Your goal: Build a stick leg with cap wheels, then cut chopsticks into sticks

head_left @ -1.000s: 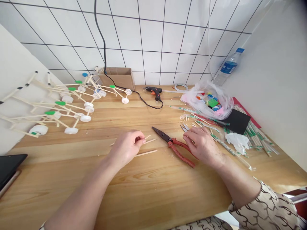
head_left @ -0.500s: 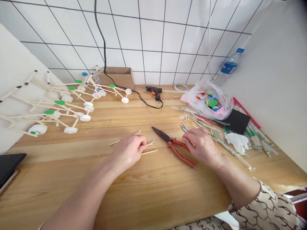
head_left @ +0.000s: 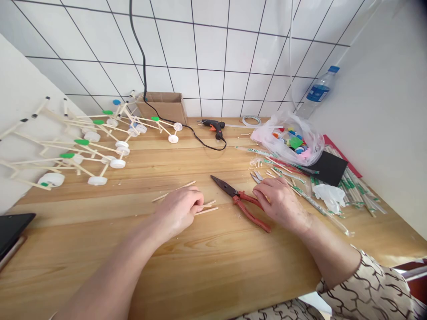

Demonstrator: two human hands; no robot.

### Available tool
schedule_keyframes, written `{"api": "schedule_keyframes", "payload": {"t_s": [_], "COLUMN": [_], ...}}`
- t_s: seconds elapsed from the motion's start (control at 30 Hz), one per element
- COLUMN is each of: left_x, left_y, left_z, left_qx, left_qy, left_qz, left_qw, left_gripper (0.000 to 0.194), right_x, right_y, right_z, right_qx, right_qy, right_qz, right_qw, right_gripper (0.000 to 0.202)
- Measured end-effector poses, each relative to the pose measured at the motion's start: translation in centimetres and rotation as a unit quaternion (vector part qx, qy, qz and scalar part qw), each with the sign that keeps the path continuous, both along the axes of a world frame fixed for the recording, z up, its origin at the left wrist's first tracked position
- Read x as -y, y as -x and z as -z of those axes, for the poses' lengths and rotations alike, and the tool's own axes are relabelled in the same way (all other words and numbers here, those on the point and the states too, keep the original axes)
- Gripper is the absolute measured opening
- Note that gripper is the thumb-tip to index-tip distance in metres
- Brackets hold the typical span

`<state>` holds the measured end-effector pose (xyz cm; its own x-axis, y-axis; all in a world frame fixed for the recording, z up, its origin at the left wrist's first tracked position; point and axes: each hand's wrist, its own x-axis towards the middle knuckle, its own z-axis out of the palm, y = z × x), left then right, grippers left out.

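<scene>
My left hand (head_left: 182, 205) is closed in a pinch, low over the wooden table. Short thin wooden sticks (head_left: 209, 204) poke out from its fingertips. Another stick (head_left: 207, 210) lies just below them, partly under the hand, and a longer stick (head_left: 173, 191) rests behind the knuckles. My right hand (head_left: 283, 202) is curled around scissors whose parted blades (head_left: 256, 177) show past the fingers; their handles are hidden. Between both hands lie long-nose pliers (head_left: 238, 199) with red grips, the end of one handle close to my right hand.
Stick frames with white cap wheels (head_left: 118, 163) stand at the left. A black glue gun (head_left: 215, 126), a cardboard box (head_left: 163, 106) and a tape roll (head_left: 251, 121) sit along the tiled wall. At right are a bag of bottle caps (head_left: 290, 140), wrapped sticks (head_left: 358, 182) and a bottle (head_left: 318, 92).
The sticks at my left fingertips have lowered slightly toward the table, and more of the longer stick behind that hand shows. My right hand and the pliers look the same.
</scene>
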<state>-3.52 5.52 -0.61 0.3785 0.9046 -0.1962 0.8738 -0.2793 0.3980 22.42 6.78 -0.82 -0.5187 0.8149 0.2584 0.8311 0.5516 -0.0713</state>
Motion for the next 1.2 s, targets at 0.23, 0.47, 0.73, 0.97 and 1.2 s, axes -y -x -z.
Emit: {"api": "schedule_keyframes", "payload": {"t_s": [0.23, 0.47, 0.73, 0.97, 1.2], "left_x": [-0.11, -0.06, 0.06, 0.03, 0.22], "left_y": [-0.02, 0.13, -0.17, -0.04, -0.26], "left_z": [-0.17, -0.44, -0.85, -0.69, -0.72], "left_qx": [-0.007, -0.013, -0.002, 0.026, 0.022], "left_qy": [-0.005, -0.008, 0.020, 0.023, 0.015], "left_qz": [0.022, 0.036, 0.001, 0.004, 0.008], "left_qw": [1.000, 0.999, 1.000, 0.999, 1.000], "left_gripper": [0.021, 0.022, 0.019, 0.016, 0.011], "right_x": [-0.02, -0.02, -0.05, -0.01, 0.04], "right_y": [-0.05, -0.06, 0.00, -0.08, -0.02], "right_z": [0.00, -0.04, 0.00, -0.05, -0.06], "right_qx": [0.000, -0.006, -0.003, -0.006, -0.004], "right_qy": [0.012, 0.010, 0.009, -0.001, -0.001], "right_qz": [0.002, 0.001, 0.003, -0.001, 0.001], "right_qw": [1.000, 1.000, 1.000, 1.000, 1.000], "right_gripper": [0.026, 0.027, 0.025, 0.026, 0.026]}}
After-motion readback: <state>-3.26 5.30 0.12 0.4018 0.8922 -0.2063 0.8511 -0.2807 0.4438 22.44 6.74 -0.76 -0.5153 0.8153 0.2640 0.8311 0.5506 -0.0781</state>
